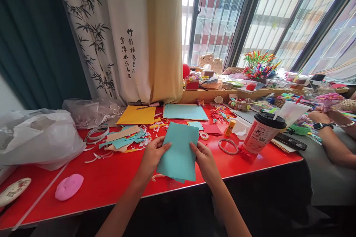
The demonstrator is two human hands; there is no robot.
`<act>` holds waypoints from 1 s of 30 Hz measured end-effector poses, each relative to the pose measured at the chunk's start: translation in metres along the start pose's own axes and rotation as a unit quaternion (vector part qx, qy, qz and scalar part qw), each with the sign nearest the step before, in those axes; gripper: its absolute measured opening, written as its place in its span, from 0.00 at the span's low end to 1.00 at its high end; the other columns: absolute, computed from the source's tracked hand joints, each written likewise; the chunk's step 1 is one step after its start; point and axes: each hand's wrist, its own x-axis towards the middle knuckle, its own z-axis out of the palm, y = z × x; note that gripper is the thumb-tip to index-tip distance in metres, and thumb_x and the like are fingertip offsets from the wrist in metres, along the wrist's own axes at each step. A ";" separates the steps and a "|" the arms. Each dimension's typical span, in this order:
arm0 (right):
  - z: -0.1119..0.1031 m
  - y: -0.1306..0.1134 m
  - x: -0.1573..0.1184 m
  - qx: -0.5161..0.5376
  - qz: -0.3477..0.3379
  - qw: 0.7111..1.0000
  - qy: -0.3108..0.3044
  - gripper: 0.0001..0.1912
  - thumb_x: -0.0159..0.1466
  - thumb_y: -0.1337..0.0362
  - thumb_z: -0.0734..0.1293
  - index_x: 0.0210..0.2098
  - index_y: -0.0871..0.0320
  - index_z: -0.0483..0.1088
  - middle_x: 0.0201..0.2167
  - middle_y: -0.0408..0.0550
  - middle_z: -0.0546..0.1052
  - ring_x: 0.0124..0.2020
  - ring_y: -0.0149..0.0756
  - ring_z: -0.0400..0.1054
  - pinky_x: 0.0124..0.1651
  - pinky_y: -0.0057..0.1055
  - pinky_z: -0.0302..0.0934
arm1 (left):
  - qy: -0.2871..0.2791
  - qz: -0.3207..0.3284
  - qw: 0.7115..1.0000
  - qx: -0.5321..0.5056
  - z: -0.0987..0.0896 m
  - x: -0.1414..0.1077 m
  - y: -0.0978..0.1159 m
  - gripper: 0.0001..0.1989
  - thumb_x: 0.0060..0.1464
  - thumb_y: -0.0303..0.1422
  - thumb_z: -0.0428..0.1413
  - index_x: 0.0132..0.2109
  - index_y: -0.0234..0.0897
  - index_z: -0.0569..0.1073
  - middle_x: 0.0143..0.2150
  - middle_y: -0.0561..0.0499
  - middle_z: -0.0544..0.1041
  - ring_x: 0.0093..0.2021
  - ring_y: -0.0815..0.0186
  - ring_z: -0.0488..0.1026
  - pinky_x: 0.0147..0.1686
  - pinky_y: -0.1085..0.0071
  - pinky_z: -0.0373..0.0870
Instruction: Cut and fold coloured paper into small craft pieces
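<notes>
Between my two hands I hold a few sheets of teal paper [179, 152], stacked and slightly offset at the lower edge. My left hand [156, 152] grips the left side, thumb on top. On the right side, my right hand [204, 156] pinches the edge the same way. The stack is raised over the front of the red table [111, 185]. Behind it lie a larger light blue sheet [185, 111] and a yellow-orange sheet [136, 114]. Teal and tan paper scraps [125, 138] are heaped to the left of my left hand.
Right of my hands are a tape ring [228, 146], a glue stick [230, 128], red paper [211, 129] and a lidded drink cup [263, 133]. Plastic bags [41, 137] and a pink lump [69, 186] sit left. Another person's arm [338, 144] reaches in at far right.
</notes>
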 end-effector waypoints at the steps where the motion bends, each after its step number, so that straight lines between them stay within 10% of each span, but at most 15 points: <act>1: 0.000 0.000 0.000 0.005 -0.009 1.000 -0.007 0.16 0.58 0.55 0.65 0.42 0.55 0.70 0.39 0.47 0.75 0.37 0.39 0.68 0.34 0.31 0.61 | -0.001 -0.002 1.000 -0.012 0.000 -0.001 -0.002 0.22 0.40 0.40 0.62 0.43 0.34 0.72 0.43 0.44 0.76 0.40 0.58 0.74 0.39 0.67 0.68; 24: -0.005 0.002 0.004 0.039 0.005 0.993 0.113 0.15 0.51 0.55 0.69 0.35 0.57 0.73 0.28 0.44 0.76 0.27 0.32 0.65 0.29 0.28 0.59 | -0.072 -0.088 0.992 0.055 -0.005 -0.003 -0.021 0.23 0.44 0.45 0.57 0.43 0.33 0.71 0.36 0.46 0.75 0.35 0.63 0.71 0.33 0.70 0.67; 30: -0.009 0.002 0.004 0.043 -0.021 0.985 0.169 0.14 0.52 0.54 0.69 0.33 0.59 0.73 0.28 0.45 0.75 0.26 0.32 0.63 0.26 0.27 0.56 | -0.036 0.001 0.996 0.086 -0.012 -0.003 -0.022 0.34 0.42 0.41 0.60 0.56 0.40 0.59 0.51 0.43 0.67 0.42 0.62 0.70 0.36 0.69 0.69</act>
